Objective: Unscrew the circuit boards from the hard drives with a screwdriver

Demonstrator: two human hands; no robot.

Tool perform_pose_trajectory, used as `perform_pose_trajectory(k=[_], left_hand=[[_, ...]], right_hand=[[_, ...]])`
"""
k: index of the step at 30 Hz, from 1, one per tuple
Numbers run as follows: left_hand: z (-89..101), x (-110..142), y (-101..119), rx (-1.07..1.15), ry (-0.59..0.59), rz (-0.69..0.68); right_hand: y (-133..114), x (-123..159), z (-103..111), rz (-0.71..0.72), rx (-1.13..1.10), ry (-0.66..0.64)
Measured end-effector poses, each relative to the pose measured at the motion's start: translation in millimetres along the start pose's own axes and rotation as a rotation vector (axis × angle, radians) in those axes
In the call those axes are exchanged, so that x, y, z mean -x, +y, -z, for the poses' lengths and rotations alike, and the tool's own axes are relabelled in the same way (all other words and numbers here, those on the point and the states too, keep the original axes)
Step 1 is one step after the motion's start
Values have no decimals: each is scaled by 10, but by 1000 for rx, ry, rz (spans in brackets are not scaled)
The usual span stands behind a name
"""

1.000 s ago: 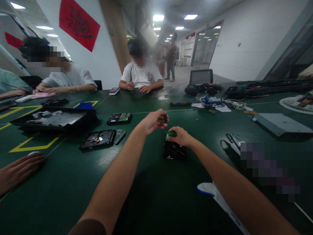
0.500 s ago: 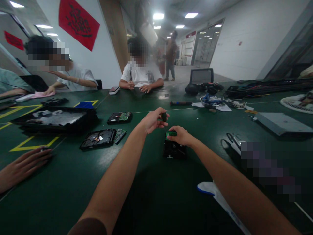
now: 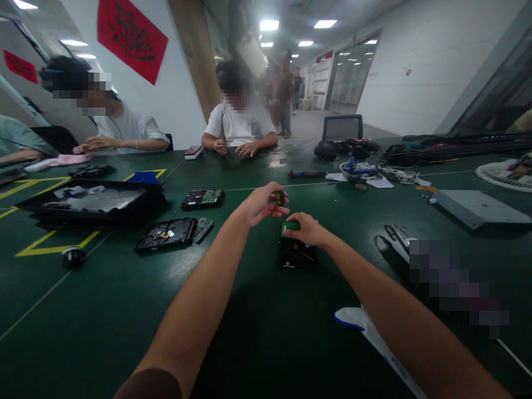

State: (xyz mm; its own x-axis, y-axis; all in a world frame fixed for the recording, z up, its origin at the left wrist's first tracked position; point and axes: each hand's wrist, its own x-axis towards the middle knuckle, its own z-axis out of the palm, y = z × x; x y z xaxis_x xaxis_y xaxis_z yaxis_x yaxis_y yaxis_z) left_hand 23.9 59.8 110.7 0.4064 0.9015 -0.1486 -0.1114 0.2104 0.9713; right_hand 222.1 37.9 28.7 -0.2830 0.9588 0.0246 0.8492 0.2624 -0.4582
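Observation:
My left hand (image 3: 265, 205) is closed around the black-and-yellow handle of a screwdriver (image 3: 280, 198). Its thin shaft, barely visible, points down toward the far end of a black hard drive (image 3: 296, 257). On the drive's far part lies a green circuit board (image 3: 290, 226). With bent fingers my right hand (image 3: 308, 230) grips this board from the right and covers part of it. The drive rests flat on the dark green table (image 3: 257, 321). The screwdriver's tip is too small to make out.
To the left are an opened hard drive (image 3: 166, 235), a loose circuit board (image 3: 204, 230), another drive (image 3: 203, 199) and a black tray (image 3: 95, 202). A dark round object (image 3: 73, 256) sits farther left. A grey metal box (image 3: 482, 210) stands right. Across sits a person (image 3: 239, 124).
The screwdriver handle has turned in my left fingers, its yellow marking showing again. My right hand stays on the board. Another person's hand at left has withdrawn, uncovering the dark round object.

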Motion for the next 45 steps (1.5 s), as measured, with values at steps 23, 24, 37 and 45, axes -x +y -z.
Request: perform_pose_trajectory(k=[23, 24, 37, 45], left_hand=[[-51, 20, -6, -51, 16, -40], [-50, 19, -6, -39, 17, -38], [-43, 6, -24, -28, 14, -36], [-37, 2, -9, -127, 88, -78]], right_hand=[[42, -37, -47, -5, -3, 4], [39, -35, -45, -8, -2, 7], [42, -29, -47, -1, 0, 1], [51, -31, -53, 6, -4, 14]])
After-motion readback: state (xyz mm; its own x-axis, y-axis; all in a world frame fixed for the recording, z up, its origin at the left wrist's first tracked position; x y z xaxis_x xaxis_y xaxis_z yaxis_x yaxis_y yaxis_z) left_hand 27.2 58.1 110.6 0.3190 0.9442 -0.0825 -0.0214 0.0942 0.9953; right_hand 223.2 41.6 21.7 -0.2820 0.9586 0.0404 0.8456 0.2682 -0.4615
